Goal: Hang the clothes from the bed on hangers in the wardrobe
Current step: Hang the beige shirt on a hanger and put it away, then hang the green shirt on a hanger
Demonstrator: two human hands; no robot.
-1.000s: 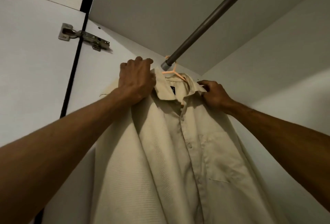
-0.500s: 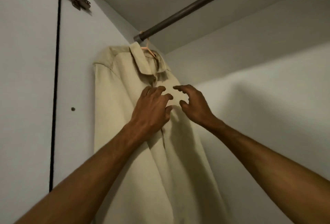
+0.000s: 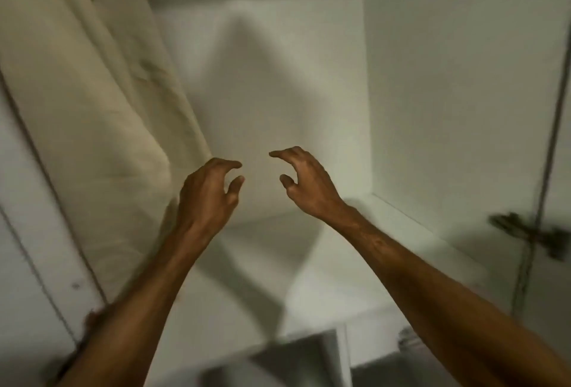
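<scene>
Head view, the whole frame blurring.

1. Left hand [image 3: 210, 198]: I am reaching it forward into the wardrobe [image 3: 448, 93]. The fingers are curling loosely with the thumb apart, and they are grasping nothing.
2. Right hand [image 3: 306, 182]: I am holding it level with the left one, a gap lying between the two. Its fingers are bending loosely too, and it is empty.
3. Cream shirt [image 3: 92, 102]: it is hanging down the wardrobe's left side, its upper part running out of the frame. Its lower edge is falling just beside my left hand. I cannot tell whether they are touching.
4. Back wall [image 3: 278, 71]: white, and it is carrying soft shadows behind both hands.
5. Bottom board [image 3: 265, 250]: white, lying below my wrists.
6. Hinge [image 3: 531, 235]: dark metal, sitting far right and smearing.
</scene>
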